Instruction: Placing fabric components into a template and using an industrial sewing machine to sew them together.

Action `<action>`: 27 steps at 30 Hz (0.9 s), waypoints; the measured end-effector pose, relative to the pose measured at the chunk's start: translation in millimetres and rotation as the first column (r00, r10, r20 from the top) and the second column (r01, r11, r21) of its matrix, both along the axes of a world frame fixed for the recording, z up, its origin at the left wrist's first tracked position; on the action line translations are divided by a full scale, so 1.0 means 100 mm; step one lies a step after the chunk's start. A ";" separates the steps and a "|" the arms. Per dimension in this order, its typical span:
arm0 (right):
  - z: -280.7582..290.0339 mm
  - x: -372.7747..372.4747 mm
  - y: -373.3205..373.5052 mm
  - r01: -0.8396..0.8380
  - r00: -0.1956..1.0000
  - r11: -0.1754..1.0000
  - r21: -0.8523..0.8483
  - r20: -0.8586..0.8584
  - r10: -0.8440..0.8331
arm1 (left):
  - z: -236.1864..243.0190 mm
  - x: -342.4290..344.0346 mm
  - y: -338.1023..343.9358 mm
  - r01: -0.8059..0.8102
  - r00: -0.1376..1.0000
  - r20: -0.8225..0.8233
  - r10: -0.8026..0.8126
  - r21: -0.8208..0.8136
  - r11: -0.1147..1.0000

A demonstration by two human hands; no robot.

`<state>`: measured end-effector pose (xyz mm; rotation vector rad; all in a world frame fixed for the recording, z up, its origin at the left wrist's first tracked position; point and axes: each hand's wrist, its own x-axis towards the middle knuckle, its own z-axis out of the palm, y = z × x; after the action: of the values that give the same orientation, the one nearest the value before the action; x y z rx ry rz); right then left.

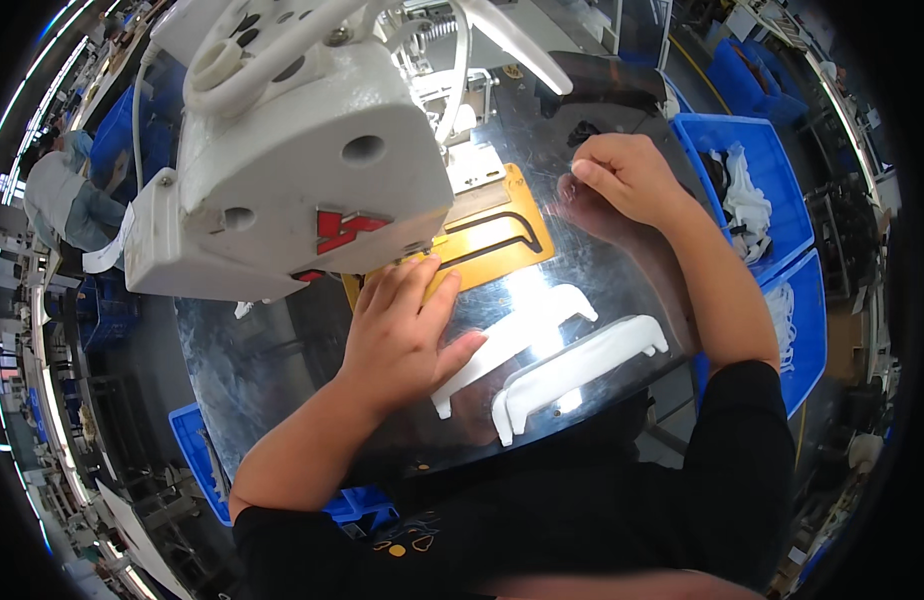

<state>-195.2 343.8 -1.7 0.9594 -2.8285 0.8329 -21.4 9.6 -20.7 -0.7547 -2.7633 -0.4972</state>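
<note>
My left hand (397,335) lies with its fingers spread on the near edge of a yellow template plate (502,263), beneath the head of a white sewing machine (312,170). The plate has a dark-lined curved slot (497,235); its far-left part is hidden by the machine head. My right hand (627,178) is curled closed over the right side of the dark, shiny table (632,280), apart from the plate, with nothing showing in its fingers. White curved fabric pieces lie nearest my left thumb: one piece (512,338) by itself, and a small overlapping stack (582,372) closer to the table's front edge.
Blue bins (797,215) with white and dark cloth pieces stand along the right of the table. Another blue bin (197,455) sits low at the left. A small dark item (582,132) rests beyond my right hand. A person (67,190) works at the far left.
</note>
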 end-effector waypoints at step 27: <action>0.21 0.61 -0.56 -0.587 0.803 0.795 0.156 -0.012 0.596 | 0.01 0.06 0.10 -0.011 1.000 -0.002 0.011 -0.030 0.999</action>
<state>-134.5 288.2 19.5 1.9177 -2.5659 0.6046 -15.4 19.7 -19.8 -0.7458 -2.7778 -0.4543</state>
